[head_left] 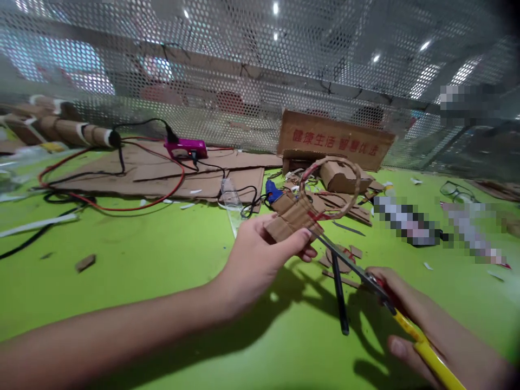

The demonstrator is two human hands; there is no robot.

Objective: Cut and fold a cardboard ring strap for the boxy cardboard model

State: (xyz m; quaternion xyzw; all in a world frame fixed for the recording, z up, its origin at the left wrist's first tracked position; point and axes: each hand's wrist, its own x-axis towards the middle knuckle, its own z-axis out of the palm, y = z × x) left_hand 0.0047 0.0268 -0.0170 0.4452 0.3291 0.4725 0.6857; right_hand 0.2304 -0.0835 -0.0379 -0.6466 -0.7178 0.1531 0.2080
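The left hand is out over the middle of the bright green tabletop, its grip clenched on a folded cardboard piece, with the thumb along the near side and fingertips showing beneath. Nearer the tabletop's right side, the right hand has its grip around a pair of scissors with yellow on the handle; the blades slant toward the far left, and their tip meets the left thumb and the cardboard's lower corner, though whether it bites into the cardboard I cannot tell. A brown ring stands just beyond the held piece, overlapping it in view; whether the two are joined is unclear. Below the blades is a slim black stick, its upper end close behind them, with small cardboard scraps around it. Just past the left hand sits a blue tool, partly covered by the cardboard piece. Toward the far edge, flat cardboard sheets carry a magenta box with black cables plugged in, and a red cord loops near the left edge. A cardboard sign with red characters leans by the perforated screen, and eyeglasses lie toward the far right corner.
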